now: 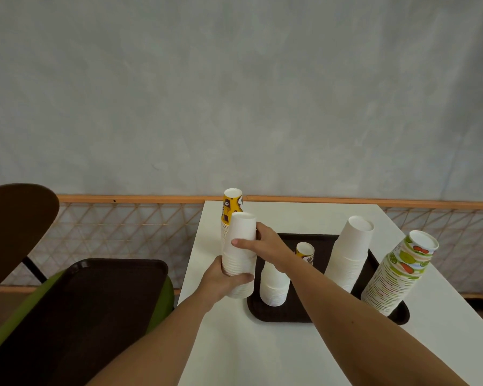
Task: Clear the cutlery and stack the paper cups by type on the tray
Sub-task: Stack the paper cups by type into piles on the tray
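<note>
A tall stack of upside-down white paper cups (pixel 241 240) stands at the left edge of the white table (pixel 262 352), just left of the dark tray (pixel 283 316). My left hand (pixel 223 282) grips the stack near its base. My right hand (pixel 262 242) holds its upper part, thumb across the front. Behind it rises a stack of yellow patterned cups (pixel 230 207). On the tray stand a short white stack (pixel 273 285), a small yellow cup stack (pixel 305 253), a tall white stack (pixel 352 252) and a fruit-print stack (pixel 399 274). No cutlery is visible.
A second dark tray (pixel 81 310) lies on a green chair (pixel 168 288) left of the table. A brown chair back (pixel 14 224) is at far left. A wooden rail with lattice (pixel 129 221) and a grey wall run behind.
</note>
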The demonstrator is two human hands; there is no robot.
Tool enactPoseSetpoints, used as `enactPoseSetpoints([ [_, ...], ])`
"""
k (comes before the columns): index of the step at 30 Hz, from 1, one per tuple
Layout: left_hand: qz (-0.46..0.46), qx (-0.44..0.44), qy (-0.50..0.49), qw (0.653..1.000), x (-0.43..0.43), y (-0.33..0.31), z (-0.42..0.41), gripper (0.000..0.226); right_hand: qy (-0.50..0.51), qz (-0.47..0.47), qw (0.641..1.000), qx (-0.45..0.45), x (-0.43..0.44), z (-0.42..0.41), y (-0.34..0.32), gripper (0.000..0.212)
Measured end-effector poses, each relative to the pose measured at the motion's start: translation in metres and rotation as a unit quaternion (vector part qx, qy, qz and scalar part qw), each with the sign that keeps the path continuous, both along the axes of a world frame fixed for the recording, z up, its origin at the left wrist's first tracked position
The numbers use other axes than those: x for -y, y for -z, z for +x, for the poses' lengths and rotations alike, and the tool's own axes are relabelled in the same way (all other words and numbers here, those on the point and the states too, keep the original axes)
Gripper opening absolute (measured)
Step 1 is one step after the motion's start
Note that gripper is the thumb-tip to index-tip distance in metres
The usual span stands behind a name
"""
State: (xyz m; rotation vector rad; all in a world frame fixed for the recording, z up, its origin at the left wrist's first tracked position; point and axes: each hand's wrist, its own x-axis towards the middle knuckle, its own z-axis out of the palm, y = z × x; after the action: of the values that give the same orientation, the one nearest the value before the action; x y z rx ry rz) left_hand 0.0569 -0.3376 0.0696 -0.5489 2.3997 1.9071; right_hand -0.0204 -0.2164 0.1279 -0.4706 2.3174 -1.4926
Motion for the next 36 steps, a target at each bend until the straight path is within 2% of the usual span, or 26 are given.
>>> enactPoseSetpoints([
  [4, 0.014, -0.007, 0.03, 0.999, 0.001, -0.001, 0.002, 0.086, 0.008, -0.002, 1.0, -0.01, 0.001, -0.002, -0.003, 0.062],
  [9, -0.009, -0.004, 0.019, 1.0, 0.002, -0.002, 0.001, 0.072, 0.032, -0.049, 0.998, -0.004, 0.001, -0.003, -0.012, 0.061],
  [17, -0.018, 0.008, 0.01, 1.0, 0.003, 0.007, 0.002, 0.071, 0.079, -0.121, 0.989, -0.041, -0.003, -0.006, -0.037, 0.053],
  [23, 0.002, 0.009, -0.016, 1.0, 0.006, 0.013, 0.001, 0.068, 0.135, -0.17, 0.972, -0.086, -0.017, -0.018, -0.056, 0.057],
  [30, 0.016, -0.002, -0.026, 1.0, 0.006, 0.011, -0.003, 0.062, 0.155, -0.08, 0.98, -0.095, -0.042, -0.019, -0.032, 0.063],
  [36, 0.011, 0.003, -0.03, 0.999, 0.005, 0.014, -0.006, 0.065, 0.138, 0.011, 0.989, -0.049, -0.054, -0.012, 0.0, 0.067],
])
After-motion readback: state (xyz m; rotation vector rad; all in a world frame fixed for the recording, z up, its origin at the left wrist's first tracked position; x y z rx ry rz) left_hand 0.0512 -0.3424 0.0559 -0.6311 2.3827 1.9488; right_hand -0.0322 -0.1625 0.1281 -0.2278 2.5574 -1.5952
